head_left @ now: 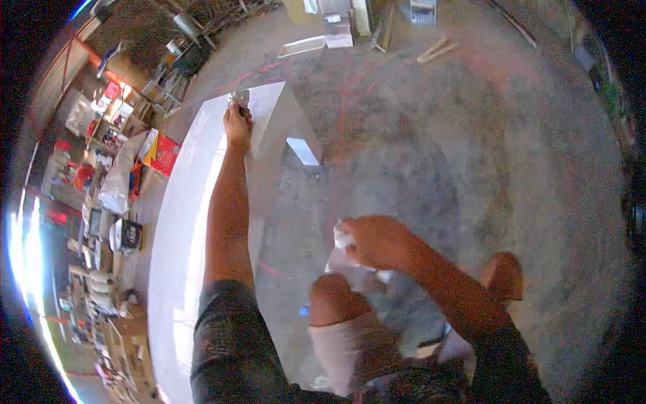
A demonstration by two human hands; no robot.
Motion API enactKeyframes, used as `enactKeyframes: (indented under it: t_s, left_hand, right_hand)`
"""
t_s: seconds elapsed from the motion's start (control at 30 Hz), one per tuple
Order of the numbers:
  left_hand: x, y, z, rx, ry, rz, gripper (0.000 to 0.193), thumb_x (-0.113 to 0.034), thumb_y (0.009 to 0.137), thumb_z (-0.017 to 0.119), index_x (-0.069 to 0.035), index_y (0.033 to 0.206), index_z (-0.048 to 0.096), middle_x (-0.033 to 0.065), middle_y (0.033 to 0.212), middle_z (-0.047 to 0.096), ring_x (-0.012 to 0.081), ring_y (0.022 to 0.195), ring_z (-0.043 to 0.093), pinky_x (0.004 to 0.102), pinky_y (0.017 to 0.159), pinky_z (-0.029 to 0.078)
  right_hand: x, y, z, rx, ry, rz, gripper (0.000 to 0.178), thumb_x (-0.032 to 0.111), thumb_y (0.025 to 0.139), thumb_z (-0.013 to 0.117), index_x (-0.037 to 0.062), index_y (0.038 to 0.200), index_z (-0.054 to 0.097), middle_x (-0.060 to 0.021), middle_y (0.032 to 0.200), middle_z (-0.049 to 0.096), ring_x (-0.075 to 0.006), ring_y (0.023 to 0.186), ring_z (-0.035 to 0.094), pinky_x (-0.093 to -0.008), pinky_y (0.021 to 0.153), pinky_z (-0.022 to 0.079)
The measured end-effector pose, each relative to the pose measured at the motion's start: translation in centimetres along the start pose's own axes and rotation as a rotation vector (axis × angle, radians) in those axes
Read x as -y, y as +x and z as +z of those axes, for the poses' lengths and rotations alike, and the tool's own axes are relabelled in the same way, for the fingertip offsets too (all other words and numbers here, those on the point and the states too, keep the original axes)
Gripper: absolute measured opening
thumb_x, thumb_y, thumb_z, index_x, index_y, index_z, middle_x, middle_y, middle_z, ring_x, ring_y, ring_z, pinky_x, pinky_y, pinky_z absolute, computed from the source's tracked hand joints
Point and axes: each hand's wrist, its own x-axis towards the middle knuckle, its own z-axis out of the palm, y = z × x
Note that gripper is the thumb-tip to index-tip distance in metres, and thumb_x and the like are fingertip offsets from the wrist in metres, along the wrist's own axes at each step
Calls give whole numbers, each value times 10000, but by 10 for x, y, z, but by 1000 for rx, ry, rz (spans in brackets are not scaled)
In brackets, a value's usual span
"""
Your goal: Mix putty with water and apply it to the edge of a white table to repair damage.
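Note:
A long, glossy white panel-sided piece [185,182] stretches along my left side, with bright reflections on its top. My left hand [237,128] reaches to its far end, fingers closed round a crumpled whitish cloth [239,97] that is against the top face. Over my bent knee, my right hand [383,244] is closed on a white, crumpled, cloth-like wad [343,236]; blur hides its exact kind. The right hand is apart from the white piece.
Shelves and cluttered goods, with a red and yellow box [160,153], line the left. A pale rectangle [304,151] shows beside the white piece's far end. Wooden offcuts [436,50] and a flat frame [302,46] lie on the concrete floor [410,148] farther off.

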Motion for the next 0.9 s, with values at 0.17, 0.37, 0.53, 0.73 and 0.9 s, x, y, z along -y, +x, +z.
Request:
enactKeyframes:
  t_s: [0.17,0.37,0.53,0.73,0.9]
  left_hand:
    - [-68,-112,35,111,-667,56,310,-412,1132,464,-144,994,539,51,917,585,212,855,539,394,807,431]
    - [-227,-418,42,707,-820,230,227,-302,1097,522,-164,1140,698,97,1285,694,277,1150,649,498,1027,504]
    - [-351,-552,80,902,-550,494,231,-174,1123,505,-159,1090,733,107,1345,733,253,1159,727,435,1021,552]
    - [-394,-648,89,542,-465,535,243,-192,1128,496,-153,1051,723,105,1340,734,259,1145,727,417,1001,550]
    - [-416,-702,111,316,-376,560,261,-207,1132,488,-147,1019,715,103,1336,735,265,1133,728,403,984,548]
  right_hand:
    - [-80,-59,14,230,96,-6,523,278,946,682,35,1401,592,-258,1182,727,-435,1063,716,-523,956,562]
    - [-127,-17,38,396,-59,-58,651,305,1000,687,29,1552,480,-260,1272,707,-427,1136,698,-516,978,560]
    - [-92,18,102,460,-72,-280,554,360,966,690,24,1395,590,-243,1279,707,-422,1150,694,-509,994,547]
    - [-12,10,212,894,-149,-545,509,391,932,709,31,1290,666,-238,1250,722,-425,1129,704,-496,970,552]
    - [14,-17,276,932,-168,-686,507,382,908,721,17,1260,690,-244,1211,739,-416,1142,704,-480,996,537]
